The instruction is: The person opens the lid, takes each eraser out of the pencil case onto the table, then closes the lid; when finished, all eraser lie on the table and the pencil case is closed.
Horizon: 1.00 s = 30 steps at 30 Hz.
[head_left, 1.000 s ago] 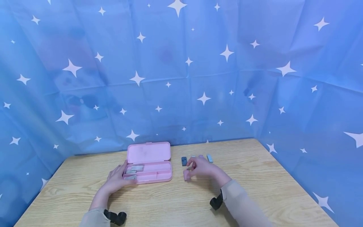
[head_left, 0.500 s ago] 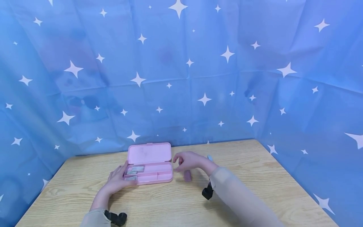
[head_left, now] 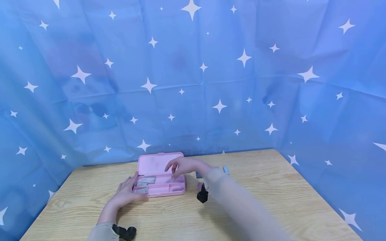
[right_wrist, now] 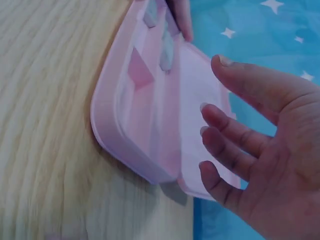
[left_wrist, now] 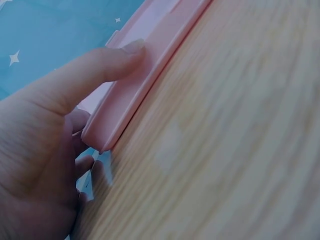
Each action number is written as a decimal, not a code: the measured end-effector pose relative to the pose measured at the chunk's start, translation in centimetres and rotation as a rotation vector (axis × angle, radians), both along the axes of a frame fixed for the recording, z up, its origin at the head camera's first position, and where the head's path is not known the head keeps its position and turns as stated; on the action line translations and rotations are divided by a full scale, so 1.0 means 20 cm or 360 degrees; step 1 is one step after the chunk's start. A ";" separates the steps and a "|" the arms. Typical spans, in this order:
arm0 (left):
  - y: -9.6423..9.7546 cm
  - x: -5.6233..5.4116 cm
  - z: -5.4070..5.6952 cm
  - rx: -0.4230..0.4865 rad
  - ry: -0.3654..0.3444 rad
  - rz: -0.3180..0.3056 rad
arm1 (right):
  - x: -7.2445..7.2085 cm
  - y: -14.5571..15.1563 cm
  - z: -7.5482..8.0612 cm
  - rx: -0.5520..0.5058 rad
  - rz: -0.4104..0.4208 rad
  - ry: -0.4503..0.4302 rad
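Note:
A pink pencil case (head_left: 158, 189) lies with its lid raised at the back of the wooden table. My left hand (head_left: 126, 193) grips its left end, the thumb (left_wrist: 120, 60) along the front wall and the other fingers round the end. Several pale grey-white blocks (head_left: 148, 180) sit in the left part of the case. My right hand (head_left: 182, 165) hovers over the right side of the case, fingers spread and loosely bent. Nothing shows between those fingers (right_wrist: 230, 135) in the right wrist view, where a small divider (right_wrist: 142, 70) stands in the front compartment.
Right of the case lie a pinkish block (head_left: 199, 186), a dark blue block (head_left: 198, 175) and a light blue block (head_left: 226, 170), partly behind my right wrist and sleeve. A blue star-patterned cloth (head_left: 193, 83) hangs behind the table (head_left: 169, 221).
My right hand has moved left from the small blocks to above the pencil case. The left hand has stayed on the case's left end.

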<state>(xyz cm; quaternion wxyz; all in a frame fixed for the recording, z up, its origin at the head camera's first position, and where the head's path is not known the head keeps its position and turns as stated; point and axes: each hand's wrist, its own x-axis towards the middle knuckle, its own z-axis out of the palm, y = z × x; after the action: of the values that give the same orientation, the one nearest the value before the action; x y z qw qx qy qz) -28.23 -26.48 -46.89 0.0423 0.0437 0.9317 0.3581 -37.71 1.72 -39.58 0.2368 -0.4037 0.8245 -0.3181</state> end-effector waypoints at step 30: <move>-0.02 0.00 0.00 0.0030 0.0027 -0.0009 | 0.17 -0.49 -0.09 0.0216 0.0214 0.0303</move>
<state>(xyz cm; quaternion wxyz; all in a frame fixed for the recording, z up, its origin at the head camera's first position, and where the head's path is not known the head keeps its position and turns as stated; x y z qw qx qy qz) -28.22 -26.94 -46.98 0.0351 0.0499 0.9284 0.3664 -34.41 -8.12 -41.32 0.2051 -0.4693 0.8339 -0.2055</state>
